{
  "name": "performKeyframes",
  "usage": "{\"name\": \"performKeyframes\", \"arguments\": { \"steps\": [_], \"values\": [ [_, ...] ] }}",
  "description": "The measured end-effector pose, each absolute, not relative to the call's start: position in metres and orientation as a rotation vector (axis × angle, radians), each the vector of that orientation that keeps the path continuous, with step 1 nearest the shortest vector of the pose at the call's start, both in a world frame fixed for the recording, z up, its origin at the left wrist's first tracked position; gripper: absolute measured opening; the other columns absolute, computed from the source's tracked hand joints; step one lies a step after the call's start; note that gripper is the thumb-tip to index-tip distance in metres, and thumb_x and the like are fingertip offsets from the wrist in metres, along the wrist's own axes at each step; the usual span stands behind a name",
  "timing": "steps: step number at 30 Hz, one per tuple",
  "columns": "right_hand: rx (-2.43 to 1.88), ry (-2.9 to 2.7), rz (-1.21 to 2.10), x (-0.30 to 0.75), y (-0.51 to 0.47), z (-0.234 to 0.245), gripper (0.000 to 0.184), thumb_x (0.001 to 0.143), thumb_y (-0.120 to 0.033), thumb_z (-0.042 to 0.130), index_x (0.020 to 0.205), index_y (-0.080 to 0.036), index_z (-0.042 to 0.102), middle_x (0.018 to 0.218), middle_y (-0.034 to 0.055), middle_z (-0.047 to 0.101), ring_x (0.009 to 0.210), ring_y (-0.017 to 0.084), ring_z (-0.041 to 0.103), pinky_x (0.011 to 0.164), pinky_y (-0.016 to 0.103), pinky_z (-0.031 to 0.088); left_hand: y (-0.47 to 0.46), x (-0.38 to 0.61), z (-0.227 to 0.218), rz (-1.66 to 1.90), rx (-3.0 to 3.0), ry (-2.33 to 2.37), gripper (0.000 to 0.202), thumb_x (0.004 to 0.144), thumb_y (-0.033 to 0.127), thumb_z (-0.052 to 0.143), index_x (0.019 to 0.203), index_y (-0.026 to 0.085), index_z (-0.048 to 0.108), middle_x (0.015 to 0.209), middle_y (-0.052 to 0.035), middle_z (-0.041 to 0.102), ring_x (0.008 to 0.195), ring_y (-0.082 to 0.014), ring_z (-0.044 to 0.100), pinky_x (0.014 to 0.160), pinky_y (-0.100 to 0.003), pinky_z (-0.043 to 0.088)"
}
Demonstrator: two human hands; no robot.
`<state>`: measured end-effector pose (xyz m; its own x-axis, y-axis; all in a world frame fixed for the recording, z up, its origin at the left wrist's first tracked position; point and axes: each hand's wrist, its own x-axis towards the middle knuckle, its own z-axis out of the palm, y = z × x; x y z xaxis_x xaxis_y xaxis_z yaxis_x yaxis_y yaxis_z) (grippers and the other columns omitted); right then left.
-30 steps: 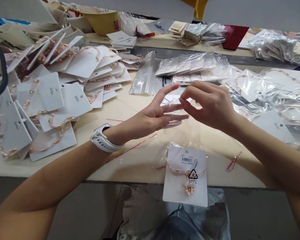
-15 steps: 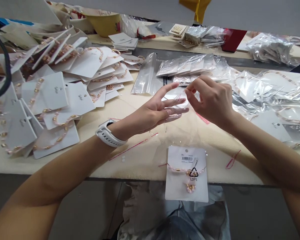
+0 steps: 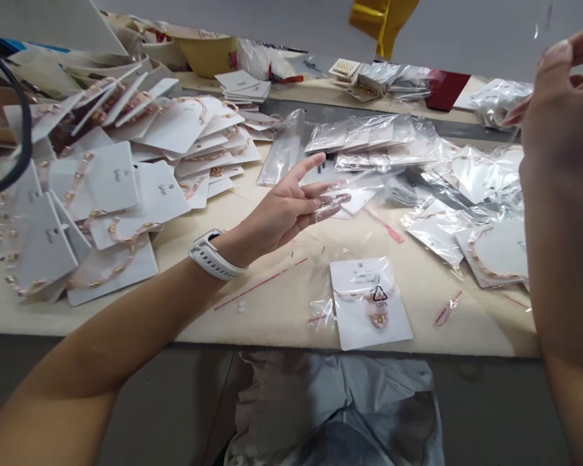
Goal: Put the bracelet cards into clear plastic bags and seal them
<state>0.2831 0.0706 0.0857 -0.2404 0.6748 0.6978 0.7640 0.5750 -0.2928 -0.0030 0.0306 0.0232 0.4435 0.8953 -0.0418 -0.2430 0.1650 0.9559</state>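
Clear bag (image 3: 328,285) marked LDPE, holding white card (image 3: 369,333) and pink-gold beaded jewelry (image 3: 379,318), lies near table (image 3: 262,323) front edge. Left hand (image 3: 282,213), up-left of bag, is spread and touching clear film (image 3: 339,203), its outline hard to make out. Right hand (image 3: 558,123), up-right of bag, cut off by frame, can't tell if pinching; yellow bowl (image 3: 206,57) far behind-left of bag, contents hidden.
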Motion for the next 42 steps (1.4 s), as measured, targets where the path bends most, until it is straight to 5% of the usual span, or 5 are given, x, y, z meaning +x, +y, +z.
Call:
{"name": "performKeyframes", "arguments": {
  "steps": [11,18,28,37,42],
  "values": [
    [-1.078,-1.5,0.749,0.31,0.093,0.058,0.02,0.059,-0.006,0.06,0.067,-0.021,0.05,0.07,-0.0034,0.068,0.063,0.009,0.065,0.056,0.026,0.046,0.045,-0.003,0.016,0.947,1.1,0.873,0.061,0.072,0.002,0.069,0.128,0.014,0.049,0.114,-0.0097,0.066,0.113,-0.0208,0.062,0.104,-0.034,0.05],
    [-1.23,-1.563,1.009,0.261,0.066,0.05,0.019,0.069,-0.004,0.045,0.057,-0.017,0.051,0.04,-0.0053,0.047,0.03,0.0,0.032,0.033,0.022,0.015,0.048,0.0,0.012,1.036,1.113,0.833,0.021,0.086,0.003,0.055,0.103,0.012,0.064,0.101,-0.0063,0.071,0.094,-0.0123,0.068,0.095,-0.026,0.054],
    [-1.534,-1.47,1.628,0.223,0.047,0.041,0.018,0.089,-0.032,0.058,0.101,-0.018,0.061,0.09,0.0066,0.066,0.041,0.002,0.017,0.033,0.023,0.015,0.049,0.0,0.016,1.079,1.322,0.791,0.025,0.097,0.012,0.041,0.107,0.018,0.063,0.092,0.0008,0.071,0.094,-0.011,0.07,0.088,-0.024,0.057],
    [-1.319,-1.567,1.246,0.229,0.028,0.051,0.009,0.085,-0.02,0.065,0.078,-0.017,0.059,0.077,0.0031,0.064,0.041,0.002,0.023,0.035,0.024,0.016,0.053,-0.009,0.04,1.263,1.57,0.787,0.018,0.096,0.018,0.05,0.112,0.022,0.058,0.099,-0.0003,0.072,0.077,-0.0134,0.071,0.062,-0.024,0.06],
    [-1.137,-1.714,1.016,0.231,-0.001,0.101,0.008,0.081,-0.017,0.068,0.081,-0.018,0.059,0.074,0.0018,0.064,0.041,0.002,0.026,0.035,0.024,0.016,0.038,-0.005,0.085,1.422,1.64,0.681,0.011,0.096,0.017,0.053,0.105,0.022,0.057,0.094,0.0047,0.073,0.091,-0.0107,0.069,0.085,-0.025,0.058]
  ]
}}
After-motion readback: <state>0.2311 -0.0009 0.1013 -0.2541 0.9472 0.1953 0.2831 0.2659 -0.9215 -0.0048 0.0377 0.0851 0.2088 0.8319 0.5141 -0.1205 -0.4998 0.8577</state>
